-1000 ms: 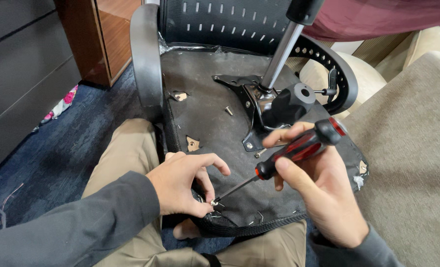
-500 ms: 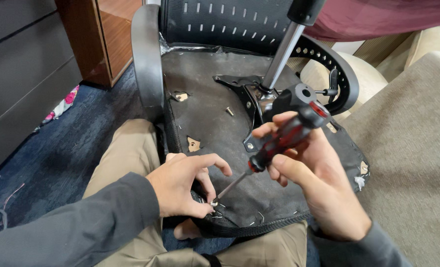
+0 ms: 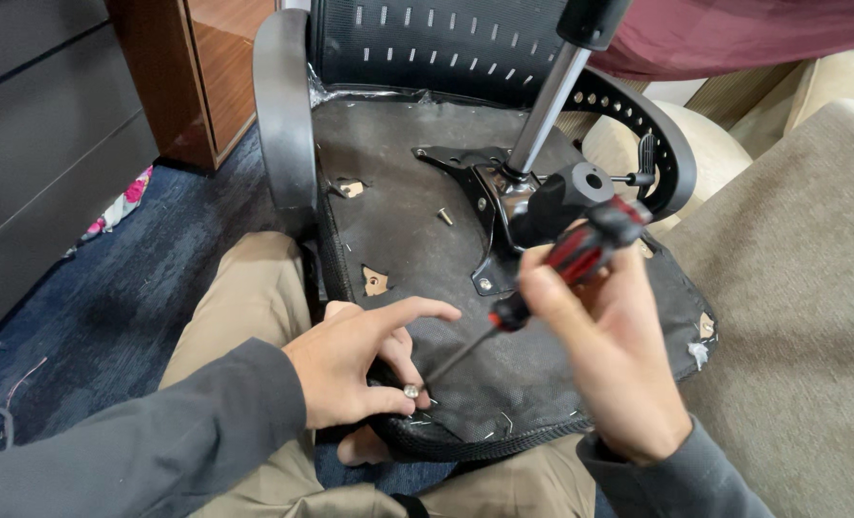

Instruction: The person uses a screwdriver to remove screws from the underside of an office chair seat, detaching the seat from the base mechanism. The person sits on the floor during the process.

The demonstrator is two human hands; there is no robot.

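One small silver screw (image 3: 410, 390) sits pinched in my left hand (image 3: 355, 360) at the black fabric seat underside's (image 3: 417, 249) front edge. My right hand (image 3: 604, 360) is clamped on the red-and-black screwdriver (image 3: 566, 269); I'd seat its tip squarely before turning.

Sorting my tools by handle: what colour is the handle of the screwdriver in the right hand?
Red and black, on the screwdriver held by the right hand; head view.

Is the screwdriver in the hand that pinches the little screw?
No, the right hand grips the red and black screwdriver, while the left hand pinches the small screw at the seat's edge.
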